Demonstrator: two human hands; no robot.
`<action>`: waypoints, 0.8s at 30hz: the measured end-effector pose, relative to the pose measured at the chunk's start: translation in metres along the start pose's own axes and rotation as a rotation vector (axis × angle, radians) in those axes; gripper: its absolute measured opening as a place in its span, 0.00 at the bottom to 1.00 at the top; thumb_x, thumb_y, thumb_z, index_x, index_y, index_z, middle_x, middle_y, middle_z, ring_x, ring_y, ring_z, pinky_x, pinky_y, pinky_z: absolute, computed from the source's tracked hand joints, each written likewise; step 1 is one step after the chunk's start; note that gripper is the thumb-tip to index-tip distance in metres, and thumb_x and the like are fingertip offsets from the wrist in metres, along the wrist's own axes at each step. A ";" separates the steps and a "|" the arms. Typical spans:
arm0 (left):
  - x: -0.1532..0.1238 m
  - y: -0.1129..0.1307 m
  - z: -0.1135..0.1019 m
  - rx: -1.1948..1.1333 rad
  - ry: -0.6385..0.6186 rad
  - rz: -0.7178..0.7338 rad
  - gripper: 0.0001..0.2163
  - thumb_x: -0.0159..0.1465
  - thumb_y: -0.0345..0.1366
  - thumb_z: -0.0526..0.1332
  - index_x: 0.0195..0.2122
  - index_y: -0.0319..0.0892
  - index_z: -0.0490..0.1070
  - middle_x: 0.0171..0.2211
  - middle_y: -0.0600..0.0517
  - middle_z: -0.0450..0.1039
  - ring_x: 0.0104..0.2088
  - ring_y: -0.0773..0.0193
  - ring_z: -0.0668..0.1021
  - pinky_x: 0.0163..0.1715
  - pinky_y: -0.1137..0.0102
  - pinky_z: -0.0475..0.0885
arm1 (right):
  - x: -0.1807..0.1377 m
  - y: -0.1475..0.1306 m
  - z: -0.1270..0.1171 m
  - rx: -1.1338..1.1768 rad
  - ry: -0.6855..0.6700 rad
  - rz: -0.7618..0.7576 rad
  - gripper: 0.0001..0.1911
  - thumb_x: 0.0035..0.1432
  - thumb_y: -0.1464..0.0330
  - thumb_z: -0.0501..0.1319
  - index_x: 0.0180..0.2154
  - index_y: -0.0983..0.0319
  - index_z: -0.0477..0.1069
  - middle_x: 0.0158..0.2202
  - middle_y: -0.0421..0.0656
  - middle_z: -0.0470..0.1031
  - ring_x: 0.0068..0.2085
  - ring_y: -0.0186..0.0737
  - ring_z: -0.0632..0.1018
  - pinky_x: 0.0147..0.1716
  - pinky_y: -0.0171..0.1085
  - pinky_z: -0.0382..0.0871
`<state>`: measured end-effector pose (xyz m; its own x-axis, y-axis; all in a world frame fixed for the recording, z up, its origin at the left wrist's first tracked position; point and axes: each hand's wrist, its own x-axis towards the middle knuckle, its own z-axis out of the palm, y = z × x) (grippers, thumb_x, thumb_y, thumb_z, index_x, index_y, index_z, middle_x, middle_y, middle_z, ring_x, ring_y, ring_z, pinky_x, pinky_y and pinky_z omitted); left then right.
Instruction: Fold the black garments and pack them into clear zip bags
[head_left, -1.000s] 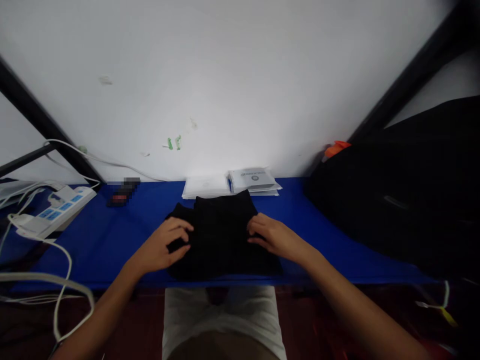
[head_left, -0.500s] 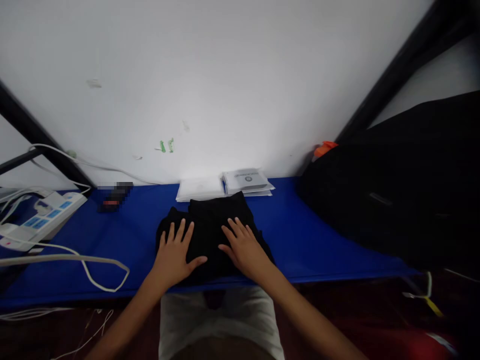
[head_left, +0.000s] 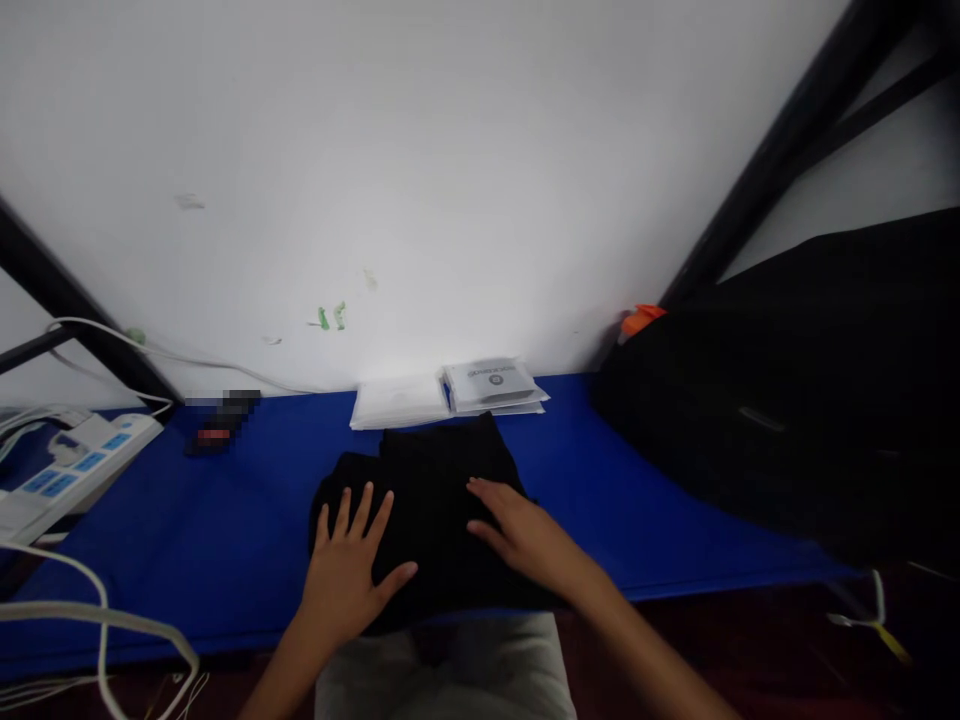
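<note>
Our left hand [head_left: 345, 568] lies splayed at eight o'clock on the folded black garment [head_left: 437, 510]; our right hand [head_left: 525, 535] rests loosely extended at three, seemingly grasping nothing.

A white wall [head_left: 450, 150] with scuffs and small green marks [head_left: 340, 316] backs a blue-topped table [head_left: 225, 560]. Black frame posts flank it, left [head_left: 64, 290] and right [head_left: 757, 180]. Light pools low on the wall; the dark reddish floor [head_left: 750, 650] lies in shadow.
</note>
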<state>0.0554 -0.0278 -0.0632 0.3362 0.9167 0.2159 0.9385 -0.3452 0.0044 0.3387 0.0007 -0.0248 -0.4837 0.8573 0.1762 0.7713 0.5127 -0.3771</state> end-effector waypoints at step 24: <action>0.017 0.008 -0.018 -0.219 0.511 -0.028 0.42 0.60 0.58 0.60 0.67 0.35 0.50 0.65 0.30 0.55 0.62 0.40 0.64 0.54 0.47 0.67 | 0.080 0.026 -0.062 -0.646 0.508 -0.124 0.24 0.62 0.78 0.51 0.59 0.67 0.63 0.55 0.53 0.73 0.52 0.49 0.72 0.52 0.44 0.64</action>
<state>0.0667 -0.0186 -0.0416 0.1795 0.7309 0.6584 0.8900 -0.4058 0.2078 0.3461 0.0854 0.0354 -0.4548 0.6303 0.6292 0.8852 0.3976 0.2415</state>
